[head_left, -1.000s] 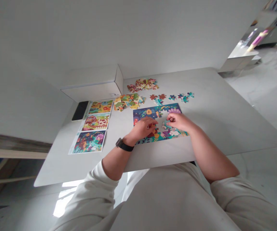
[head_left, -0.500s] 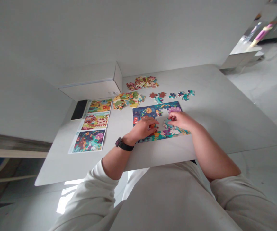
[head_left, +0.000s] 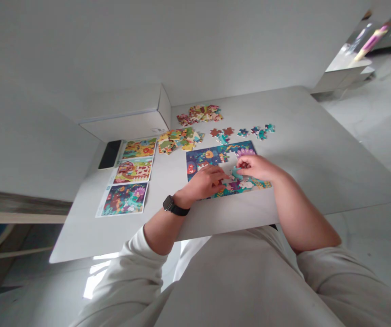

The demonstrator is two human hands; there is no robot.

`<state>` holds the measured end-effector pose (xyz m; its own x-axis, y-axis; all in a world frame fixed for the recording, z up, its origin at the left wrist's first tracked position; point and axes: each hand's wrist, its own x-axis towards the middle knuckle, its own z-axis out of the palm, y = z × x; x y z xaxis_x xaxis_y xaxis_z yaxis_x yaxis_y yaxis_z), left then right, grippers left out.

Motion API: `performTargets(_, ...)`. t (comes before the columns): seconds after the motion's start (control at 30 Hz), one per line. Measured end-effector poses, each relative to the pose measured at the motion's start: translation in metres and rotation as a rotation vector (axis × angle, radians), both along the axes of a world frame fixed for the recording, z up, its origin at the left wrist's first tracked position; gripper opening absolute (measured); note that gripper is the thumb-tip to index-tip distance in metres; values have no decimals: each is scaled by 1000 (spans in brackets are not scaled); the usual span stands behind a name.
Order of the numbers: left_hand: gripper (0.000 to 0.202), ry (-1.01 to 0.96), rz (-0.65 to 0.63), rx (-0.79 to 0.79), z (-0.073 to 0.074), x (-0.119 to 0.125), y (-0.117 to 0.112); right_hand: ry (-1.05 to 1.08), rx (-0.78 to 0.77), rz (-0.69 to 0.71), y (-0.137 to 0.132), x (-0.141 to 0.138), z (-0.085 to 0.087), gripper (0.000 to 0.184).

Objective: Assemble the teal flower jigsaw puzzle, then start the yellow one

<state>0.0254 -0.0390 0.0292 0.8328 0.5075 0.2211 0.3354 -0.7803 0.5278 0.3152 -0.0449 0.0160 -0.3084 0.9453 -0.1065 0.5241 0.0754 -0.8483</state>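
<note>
The right hand (head_left: 258, 167) narrowly pinches a teal jigsaw piece (head_left: 236, 173) at the gap in the jigsaw puzzle (head_left: 204, 159), while the left hand (head_left: 202, 182) hides any grip

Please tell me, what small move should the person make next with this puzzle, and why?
Probably the right hand should slide the teal piece toward the gap in the puzzle, because its fingers are on that piece and the gap lies just beside it.

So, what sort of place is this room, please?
Probably a plain indoor room, perhaps in a home, though I cannot be sure. A white table holds a jigsaw puzzle and picture sheets, with a phone beside them, which suggests leisure rather than a workshop.
</note>
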Motion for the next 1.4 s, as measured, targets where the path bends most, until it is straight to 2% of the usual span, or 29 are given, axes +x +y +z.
performTargets(0.13, 32, 19, 4, 9, 0, 0, -1, -79, -53, -15, -1, 1, 1, 20)
performTargets(0.57, 36, 113, -17, 128, -5, 7, -10, -289, 56, -66, 0, -1, -8, 12)
performTargets(0.93, 44, 144, -19, 96, -12, 13, -11, -406, 148, -57, -7, -8, 2, 16)
performTargets(1.2, 44, 140, -19, 65, -15, 12, -9, -362, 144, -12, -9, -4, 6, 19)
performTargets(1.4, 45, 155, -10, 96, -19, 10, -8, -388, 94, -8, -9, -7, 7, 21)
